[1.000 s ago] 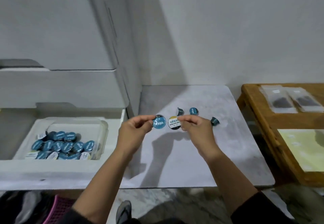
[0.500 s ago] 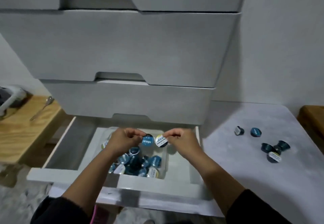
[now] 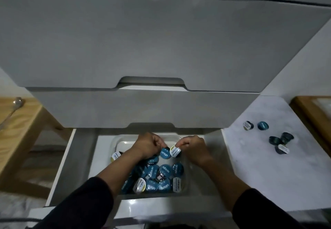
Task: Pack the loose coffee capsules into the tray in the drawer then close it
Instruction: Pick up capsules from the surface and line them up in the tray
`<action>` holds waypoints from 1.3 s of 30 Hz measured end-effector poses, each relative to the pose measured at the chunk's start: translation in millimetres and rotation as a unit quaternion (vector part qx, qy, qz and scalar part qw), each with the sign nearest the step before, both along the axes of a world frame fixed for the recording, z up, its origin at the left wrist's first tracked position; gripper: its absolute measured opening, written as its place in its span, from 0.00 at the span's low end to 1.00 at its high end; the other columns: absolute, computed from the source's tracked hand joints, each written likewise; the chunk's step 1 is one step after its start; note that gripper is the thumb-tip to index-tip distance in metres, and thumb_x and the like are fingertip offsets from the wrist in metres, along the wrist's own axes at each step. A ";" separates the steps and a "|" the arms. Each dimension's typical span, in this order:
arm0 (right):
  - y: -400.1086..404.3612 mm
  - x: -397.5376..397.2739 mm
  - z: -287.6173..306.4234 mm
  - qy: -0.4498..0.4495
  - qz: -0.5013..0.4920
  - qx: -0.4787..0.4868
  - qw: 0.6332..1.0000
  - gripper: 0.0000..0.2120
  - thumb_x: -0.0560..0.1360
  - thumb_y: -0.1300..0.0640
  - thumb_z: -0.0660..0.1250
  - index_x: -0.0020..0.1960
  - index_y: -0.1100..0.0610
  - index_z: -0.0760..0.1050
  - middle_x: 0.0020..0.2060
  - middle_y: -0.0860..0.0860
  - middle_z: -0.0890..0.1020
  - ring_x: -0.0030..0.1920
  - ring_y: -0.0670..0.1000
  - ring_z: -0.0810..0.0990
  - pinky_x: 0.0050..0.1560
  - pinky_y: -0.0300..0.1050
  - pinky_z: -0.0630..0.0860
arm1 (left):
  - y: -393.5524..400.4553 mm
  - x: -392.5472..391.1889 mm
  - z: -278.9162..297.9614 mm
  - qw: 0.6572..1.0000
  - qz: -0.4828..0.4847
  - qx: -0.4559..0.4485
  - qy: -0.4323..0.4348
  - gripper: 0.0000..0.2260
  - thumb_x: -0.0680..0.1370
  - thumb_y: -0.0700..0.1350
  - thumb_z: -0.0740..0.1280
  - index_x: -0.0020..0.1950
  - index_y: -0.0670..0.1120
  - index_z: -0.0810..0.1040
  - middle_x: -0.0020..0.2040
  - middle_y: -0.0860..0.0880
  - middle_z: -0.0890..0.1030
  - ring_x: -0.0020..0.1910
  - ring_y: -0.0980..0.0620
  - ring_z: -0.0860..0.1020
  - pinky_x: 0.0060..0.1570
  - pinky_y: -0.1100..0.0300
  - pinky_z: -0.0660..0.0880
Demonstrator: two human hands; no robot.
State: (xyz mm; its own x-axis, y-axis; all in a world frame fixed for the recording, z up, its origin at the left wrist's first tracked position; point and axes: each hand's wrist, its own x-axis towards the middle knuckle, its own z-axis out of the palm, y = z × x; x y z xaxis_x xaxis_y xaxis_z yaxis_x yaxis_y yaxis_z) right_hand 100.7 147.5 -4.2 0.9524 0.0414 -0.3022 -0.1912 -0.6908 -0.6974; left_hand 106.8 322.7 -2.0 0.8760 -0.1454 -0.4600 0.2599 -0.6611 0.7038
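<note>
The bottom drawer of the grey cabinet is pulled out, and a clear plastic tray inside it holds several blue and white-lidded coffee capsules. Over the tray's middle, my left hand pinches a blue-lidded capsule. Right beside it, my right hand pinches a white-lidded capsule. The two capsules touch, lids facing me. Several loose capsules lie on the white tabletop to the right.
Two shut drawer fronts overhang the back of the open drawer. A wooden table with a metal spoon stands at the left. A wooden tray edge borders the tabletop at the far right.
Both hands carried their capsules from above the white tabletop leftwards over the drawer, then lowered them closer to the tray. The view has swung to face the drawers.
</note>
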 end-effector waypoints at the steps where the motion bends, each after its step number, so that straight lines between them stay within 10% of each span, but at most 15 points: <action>1: 2.0 1.0 -0.1 0.000 0.009 -0.014 1.000 0.11 0.68 0.67 0.64 0.40 0.58 0.84 0.42 0.55 0.86 0.42 0.51 0.82 0.44 0.38 0.76 | -1.5 0.7 -2.7 1.000 -0.011 0.011 -0.004 0.08 0.74 0.36 0.67 0.41 0.48 0.83 0.43 0.50 0.84 0.39 0.58 0.79 0.37 0.71 0.74; 12: 14.0 -3.3 -6.8 -0.032 0.160 -0.179 0.970 0.12 0.71 0.69 0.61 0.46 0.58 0.81 0.48 0.56 0.82 0.51 0.55 0.78 0.50 0.41 0.72 | -2.7 -3.2 -8.2 0.988 -0.094 0.105 -0.058 0.08 0.73 0.36 0.66 0.44 0.47 0.82 0.48 0.48 0.83 0.47 0.51 0.80 0.48 0.68 0.72; 20: 21.8 -14.9 2.8 -0.055 0.184 -0.229 0.954 0.16 0.76 0.55 0.61 0.63 0.57 0.71 0.63 0.54 0.72 0.63 0.54 0.70 0.61 0.45 0.69 | -10.6 -25.6 8.1 0.951 -0.151 0.239 -0.124 0.16 0.76 0.43 0.63 0.64 0.44 0.71 0.63 0.44 0.73 0.63 0.45 0.71 0.60 0.54 0.72; 27: 24.4 -55.6 14.4 -0.266 0.099 -0.221 0.933 0.19 0.69 0.55 0.57 0.51 0.64 0.79 0.47 0.58 0.84 0.50 0.57 0.83 0.50 0.46 0.79 | -18.1 -66.9 19.8 0.908 -0.042 0.295 -0.295 0.17 0.67 0.46 0.73 0.54 0.42 0.79 0.51 0.44 0.81 0.53 0.46 0.80 0.53 0.56 0.77; 39: -37.4 -98.9 32.3 -0.281 0.041 -0.202 0.937 0.23 0.75 0.47 0.54 0.63 0.60 0.72 0.60 0.58 0.79 0.63 0.55 0.75 0.64 0.45 0.66 | -72.5 -102.3 35.0 0.910 0.029 0.240 -0.336 0.22 0.73 0.45 0.69 0.65 0.41 0.72 0.62 0.41 0.77 0.64 0.43 0.74 0.64 0.49 0.69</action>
State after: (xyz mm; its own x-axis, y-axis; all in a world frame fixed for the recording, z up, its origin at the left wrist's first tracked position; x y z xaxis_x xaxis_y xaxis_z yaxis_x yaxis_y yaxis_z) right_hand 1.8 110.2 28.2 0.9644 0.1114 0.2398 0.1929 -0.9166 -0.3502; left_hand 4.5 250.2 33.0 0.9829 -0.0131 0.1836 -0.0779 -0.9334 0.3503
